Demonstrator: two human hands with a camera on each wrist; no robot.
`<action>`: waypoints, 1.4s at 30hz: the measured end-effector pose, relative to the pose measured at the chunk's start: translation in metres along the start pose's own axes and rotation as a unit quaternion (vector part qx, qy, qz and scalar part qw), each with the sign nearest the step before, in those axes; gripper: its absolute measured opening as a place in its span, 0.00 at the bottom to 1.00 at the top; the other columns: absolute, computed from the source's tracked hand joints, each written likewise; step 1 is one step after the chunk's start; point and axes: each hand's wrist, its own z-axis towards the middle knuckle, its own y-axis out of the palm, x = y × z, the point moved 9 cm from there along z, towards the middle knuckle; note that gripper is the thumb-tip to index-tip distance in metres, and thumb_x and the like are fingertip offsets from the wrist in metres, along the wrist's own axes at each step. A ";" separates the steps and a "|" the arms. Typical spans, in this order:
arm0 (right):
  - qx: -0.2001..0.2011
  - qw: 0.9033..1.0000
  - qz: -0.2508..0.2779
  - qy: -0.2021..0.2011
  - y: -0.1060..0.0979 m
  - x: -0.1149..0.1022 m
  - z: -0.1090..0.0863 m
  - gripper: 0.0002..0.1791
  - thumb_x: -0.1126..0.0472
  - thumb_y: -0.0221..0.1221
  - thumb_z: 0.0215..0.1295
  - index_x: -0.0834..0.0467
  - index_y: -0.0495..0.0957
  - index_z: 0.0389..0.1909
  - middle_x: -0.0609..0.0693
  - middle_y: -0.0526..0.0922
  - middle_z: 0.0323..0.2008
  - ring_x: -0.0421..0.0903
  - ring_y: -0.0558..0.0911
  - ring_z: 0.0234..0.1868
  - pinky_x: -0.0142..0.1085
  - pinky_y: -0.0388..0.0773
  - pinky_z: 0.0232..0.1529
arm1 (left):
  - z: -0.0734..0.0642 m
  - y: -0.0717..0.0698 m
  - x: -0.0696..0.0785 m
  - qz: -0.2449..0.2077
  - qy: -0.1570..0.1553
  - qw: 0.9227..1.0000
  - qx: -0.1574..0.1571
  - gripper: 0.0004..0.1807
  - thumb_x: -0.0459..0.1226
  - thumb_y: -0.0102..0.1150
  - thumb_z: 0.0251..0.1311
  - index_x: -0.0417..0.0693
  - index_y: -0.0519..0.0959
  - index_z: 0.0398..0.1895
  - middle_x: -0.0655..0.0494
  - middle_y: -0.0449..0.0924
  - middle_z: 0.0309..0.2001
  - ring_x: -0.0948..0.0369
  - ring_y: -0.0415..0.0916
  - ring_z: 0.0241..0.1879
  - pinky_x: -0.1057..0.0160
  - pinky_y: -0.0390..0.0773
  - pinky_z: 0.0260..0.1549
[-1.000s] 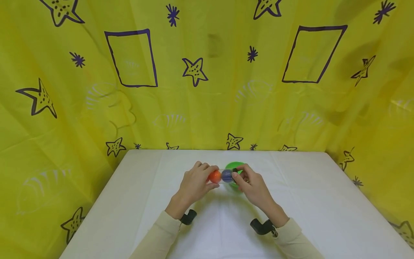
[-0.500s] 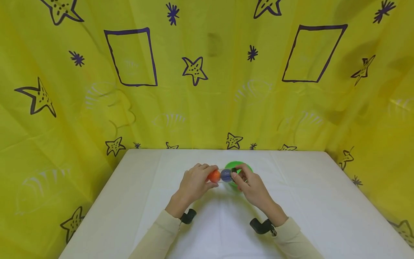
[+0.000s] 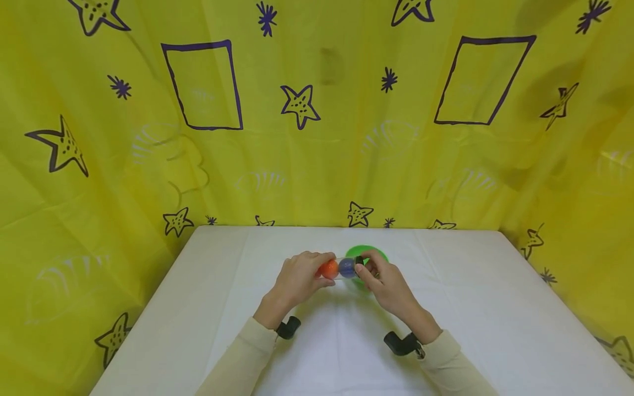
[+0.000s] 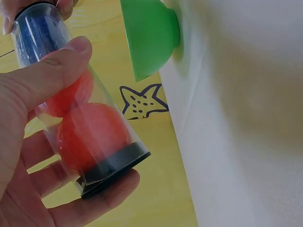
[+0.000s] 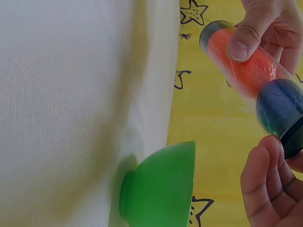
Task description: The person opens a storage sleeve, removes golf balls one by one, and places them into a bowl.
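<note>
My left hand (image 3: pixel 294 280) grips a clear plastic tube (image 4: pixel 105 97) that lies level in the head view, held above the table. In the left wrist view, its thumb lies across the tube and a fingertip touches the black end cap (image 4: pixel 116 168). Two orange-red balls (image 4: pixel 92 137) and a blue ball (image 5: pixel 280 105) sit in a row inside. At the blue ball's end, my right hand (image 3: pixel 391 286) pinches the other black cap (image 3: pixel 359 260) between thumb and fingers. Whether that cap is fully seated cannot be told.
A green bowl (image 5: pixel 165 187) stands on the white table (image 3: pixel 198 324), just behind the right hand and tube. Yellow curtains (image 3: pixel 317 154) with star drawings hang behind and at both sides. Each wrist wears a black camera mount (image 3: pixel 402 344).
</note>
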 end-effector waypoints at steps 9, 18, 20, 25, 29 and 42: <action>-0.008 1.000 -0.013 -0.024 0.003 -0.003 0.000 0.14 0.57 0.56 0.77 0.58 0.72 0.57 0.48 0.78 0.31 0.39 0.75 0.28 0.31 0.74 0.29 | -0.001 0.002 -0.003 -0.006 -0.004 1.000 -0.023 0.29 0.48 0.77 0.53 0.56 0.82 0.59 0.58 0.89 0.47 0.58 0.83 0.42 0.59 0.81 0.39; -0.015 0.997 -0.040 -0.063 0.004 -0.008 0.000 0.14 0.59 0.58 0.75 0.58 0.73 0.56 0.48 0.78 0.34 0.38 0.76 0.33 0.31 0.77 0.36 | 0.000 0.006 -0.008 -0.020 -0.013 0.998 -0.057 0.29 0.48 0.77 0.54 0.56 0.82 0.60 0.59 0.89 0.46 0.60 0.80 0.40 0.62 0.78 0.39; -0.019 0.996 -0.046 -0.069 0.005 -0.009 0.001 0.13 0.59 0.58 0.75 0.57 0.73 0.56 0.48 0.78 0.34 0.38 0.76 0.34 0.31 0.78 0.37 | 0.000 0.007 -0.009 -0.021 -0.013 0.998 -0.062 0.28 0.48 0.77 0.53 0.56 0.82 0.59 0.59 0.89 0.46 0.60 0.80 0.39 0.62 0.78 0.39; -0.029 0.995 -0.057 -0.074 0.006 -0.009 0.001 0.12 0.59 0.58 0.75 0.56 0.74 0.55 0.47 0.79 0.34 0.37 0.77 0.34 0.31 0.79 0.39 | 0.000 0.007 -0.009 -0.022 -0.008 0.997 -0.069 0.28 0.48 0.77 0.53 0.57 0.82 0.58 0.60 0.89 0.46 0.61 0.80 0.39 0.62 0.77 0.39; -0.030 0.994 -0.059 -0.082 0.005 -0.010 0.000 0.12 0.59 0.58 0.75 0.57 0.74 0.55 0.47 0.80 0.34 0.36 0.77 0.34 0.32 0.79 0.39 | 0.000 0.007 -0.009 -0.034 -0.002 0.996 -0.077 0.29 0.48 0.78 0.53 0.56 0.82 0.59 0.59 0.89 0.46 0.60 0.80 0.40 0.61 0.77 0.39; -0.047 0.992 -0.025 -0.111 0.006 -0.018 -0.001 0.17 0.62 0.59 0.74 0.58 0.71 0.60 0.49 0.83 0.41 0.42 0.83 0.42 0.37 0.83 0.44 | 0.000 0.005 -0.021 -0.073 -0.006 0.994 -0.079 0.25 0.46 0.78 0.53 0.58 0.83 0.56 0.61 0.87 0.45 0.61 0.80 0.42 0.58 0.78 0.42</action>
